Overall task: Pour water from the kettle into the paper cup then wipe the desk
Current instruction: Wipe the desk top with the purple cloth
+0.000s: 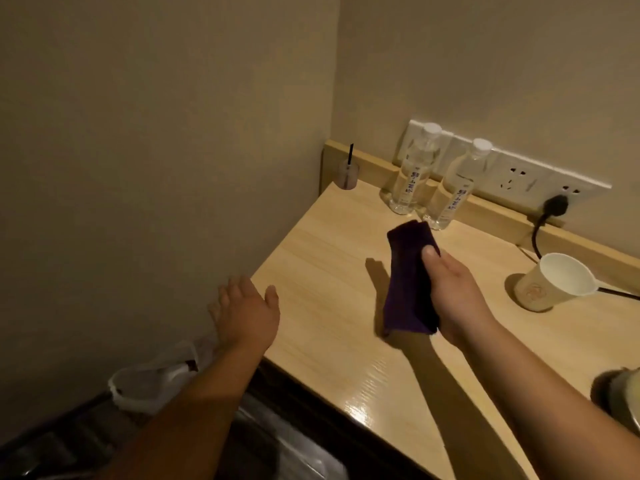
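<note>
My right hand point(453, 292) grips a folded dark purple cloth point(408, 275) and holds it just above the middle of the light wooden desk point(329, 265). My left hand point(244, 311) hovers open, palm down, at the desk's left edge, holding nothing. A white paper cup point(550, 284) stands upright on the desk to the right of the cloth; I cannot tell what is inside it. At the far right edge a rounded pale object point(623, 393), possibly the kettle, is only partly in view.
Two clear water bottles point(414, 171) point(453, 188) stand at the back by a wall socket strip point(512, 174) with a black plug point(556, 204) and cord. A small cup with a black straw point(348, 173) sits in the back left corner. A lined bin point(149, 386) stands below left.
</note>
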Demonstrator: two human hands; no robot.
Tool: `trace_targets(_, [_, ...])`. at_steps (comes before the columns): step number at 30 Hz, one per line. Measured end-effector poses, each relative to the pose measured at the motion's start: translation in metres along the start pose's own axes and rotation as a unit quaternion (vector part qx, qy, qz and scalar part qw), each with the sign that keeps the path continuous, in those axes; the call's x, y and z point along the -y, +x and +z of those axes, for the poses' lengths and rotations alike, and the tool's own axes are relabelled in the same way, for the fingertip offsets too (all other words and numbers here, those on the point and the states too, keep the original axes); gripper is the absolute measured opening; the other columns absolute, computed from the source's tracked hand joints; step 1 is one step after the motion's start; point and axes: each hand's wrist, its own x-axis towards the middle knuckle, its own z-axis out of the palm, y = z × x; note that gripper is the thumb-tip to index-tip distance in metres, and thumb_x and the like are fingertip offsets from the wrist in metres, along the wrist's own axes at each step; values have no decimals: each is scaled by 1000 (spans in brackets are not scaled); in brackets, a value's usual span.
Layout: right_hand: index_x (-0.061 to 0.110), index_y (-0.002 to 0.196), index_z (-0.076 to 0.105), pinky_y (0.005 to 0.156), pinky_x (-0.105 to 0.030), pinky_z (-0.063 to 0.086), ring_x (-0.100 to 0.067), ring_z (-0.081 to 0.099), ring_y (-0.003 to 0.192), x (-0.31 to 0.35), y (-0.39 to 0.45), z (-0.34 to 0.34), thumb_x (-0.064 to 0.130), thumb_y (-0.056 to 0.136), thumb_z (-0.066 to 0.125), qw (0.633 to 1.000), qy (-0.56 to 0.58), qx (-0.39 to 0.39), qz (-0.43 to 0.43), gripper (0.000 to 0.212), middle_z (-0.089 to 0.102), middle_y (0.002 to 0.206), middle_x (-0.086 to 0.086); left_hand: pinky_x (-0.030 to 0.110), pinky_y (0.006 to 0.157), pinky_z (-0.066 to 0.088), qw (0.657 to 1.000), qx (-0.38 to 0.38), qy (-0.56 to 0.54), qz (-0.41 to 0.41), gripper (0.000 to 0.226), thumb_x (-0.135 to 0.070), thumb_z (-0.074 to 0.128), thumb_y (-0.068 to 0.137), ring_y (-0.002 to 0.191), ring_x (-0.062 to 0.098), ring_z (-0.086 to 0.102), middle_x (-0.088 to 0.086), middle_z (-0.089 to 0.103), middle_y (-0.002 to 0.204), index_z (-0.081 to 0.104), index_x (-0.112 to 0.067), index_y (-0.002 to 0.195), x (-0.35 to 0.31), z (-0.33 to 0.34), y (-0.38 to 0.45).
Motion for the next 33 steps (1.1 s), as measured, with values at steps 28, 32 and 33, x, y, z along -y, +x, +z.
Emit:
trace_targets(28, [14,137,48,112,-39,24,-25,43,133,-162,-104,-30,41,92,40,746,-589,150,-271,53,46,145,-8,51,118,8,999,-2,31,33,75,-50,21,96,148,31,10,19,15,160,17,0,151,-10,7,-15])
trace_targets(32, [15,132,53,105,-44,35,-25,53,125,-178,-152,-34,41,91,39,758,-587,141,-248,50,56,136,-7,50,118,3,998,21,37,40,77,-52,18,97,149,31,4,19,8,161,10,1,152,-8,3,-16])
trace_targets(33, [16,131,53,105,-41,36,-23,54,124,-177,-159,-34,44,95,35,773,-568,141,-245,49,57,135,-6,50,118,2,998,28,38,42,77,-52,18,97,149,30,2,19,6,161,8,0,152,-7,1,-15])
